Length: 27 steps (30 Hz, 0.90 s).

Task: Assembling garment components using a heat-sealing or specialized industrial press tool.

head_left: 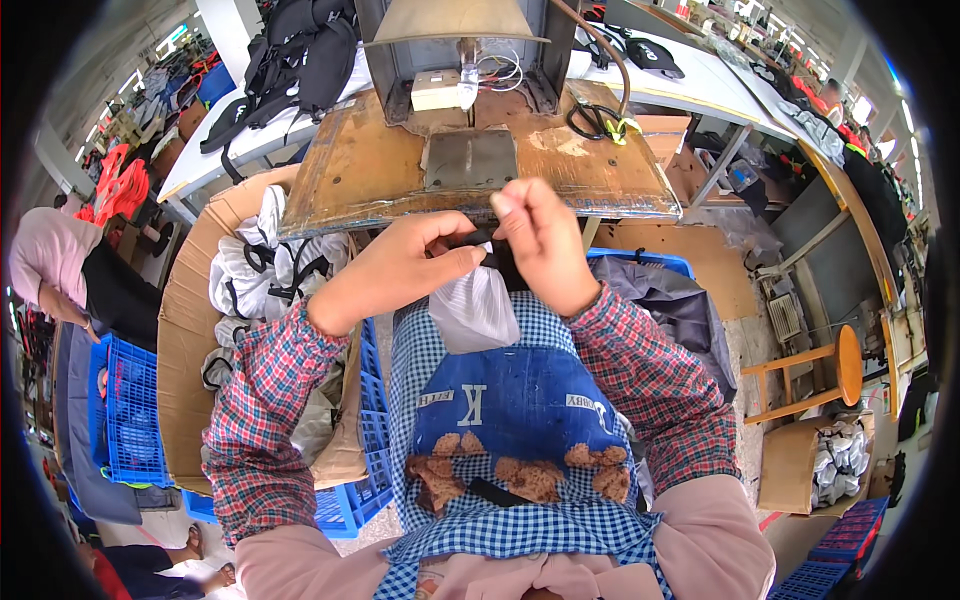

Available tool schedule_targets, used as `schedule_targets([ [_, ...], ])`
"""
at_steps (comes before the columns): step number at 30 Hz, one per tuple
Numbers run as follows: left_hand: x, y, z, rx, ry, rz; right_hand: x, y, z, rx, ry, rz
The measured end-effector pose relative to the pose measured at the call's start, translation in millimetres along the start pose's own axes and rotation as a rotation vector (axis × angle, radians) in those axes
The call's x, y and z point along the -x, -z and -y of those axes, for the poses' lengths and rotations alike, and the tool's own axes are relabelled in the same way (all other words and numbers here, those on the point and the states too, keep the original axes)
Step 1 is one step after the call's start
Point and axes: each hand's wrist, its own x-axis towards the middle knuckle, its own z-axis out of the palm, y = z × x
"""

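Observation:
Just in front of the wooden machine table, both my hands work close together above my lap. My left hand is closed, thumb against fingers, on the top of a piece of thin white cloth with black strap at its upper end. The cloth hangs down over my blue checked apron. My right hand is closed in a pinch right beside it, slightly higher. Whatever lies between the right fingertips is hidden.
A machine with a metal plate stands ahead, with black-handled scissors on its table. At left is a cardboard box of white pieces with black straps. Grey cloth lies at right, near a wooden stool. Another person stands far left.

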Motion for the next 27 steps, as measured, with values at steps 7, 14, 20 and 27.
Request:
schedule_targets([
  [7, 2, 5, 3, -0.026, 0.051, -0.006, 4, 8, -6, -0.217, -0.024, 0.078],
  [14, -1, 1, 5, 0.044, 0.018, 0.032, 4, 8, 4, -0.051, -0.027, 0.188],
  [20, 2, 4, 4, 0.031, 0.098, -0.007, -5, 19, -3, -0.531, -0.196, 0.087],
  [27, -3, 5, 9, -0.012, 0.01, -0.097, 6, 20, -4, -0.294, -0.249, 0.24],
])
